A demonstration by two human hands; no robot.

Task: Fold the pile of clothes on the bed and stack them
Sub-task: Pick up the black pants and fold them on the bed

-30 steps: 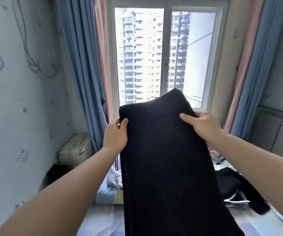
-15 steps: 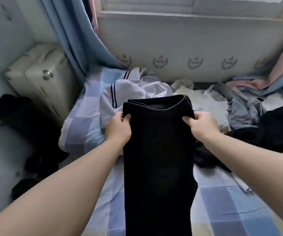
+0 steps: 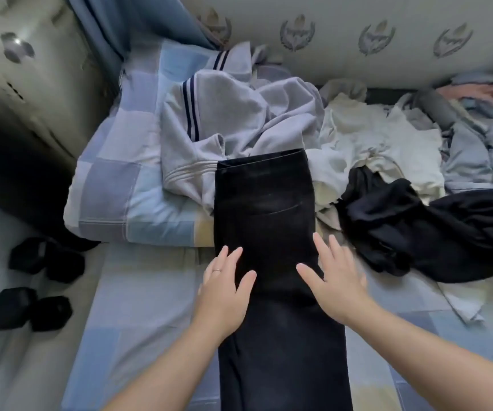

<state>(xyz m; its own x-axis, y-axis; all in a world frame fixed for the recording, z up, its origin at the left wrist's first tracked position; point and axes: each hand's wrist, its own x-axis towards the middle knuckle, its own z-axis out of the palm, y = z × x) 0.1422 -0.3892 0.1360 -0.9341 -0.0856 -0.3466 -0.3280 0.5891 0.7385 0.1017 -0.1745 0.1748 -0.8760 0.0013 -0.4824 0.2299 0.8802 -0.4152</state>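
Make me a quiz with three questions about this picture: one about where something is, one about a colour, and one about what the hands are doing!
1. Where do the black trousers lie?
A. Flat on the bed
B. On the floor
C. Over a chair

2. What colour are the stripes on the grey top?
A. Red
B. Dark blue
C. Yellow

3. How are the left hand and the right hand?
A. Made into fists
B. Gripping the curtain
C. Open, fingers straight

Answers:
1 A, they stretch out along the checked sheet.
2 B, the thin stripes look navy.
3 C, both hands lie flat at the trousers' edges.
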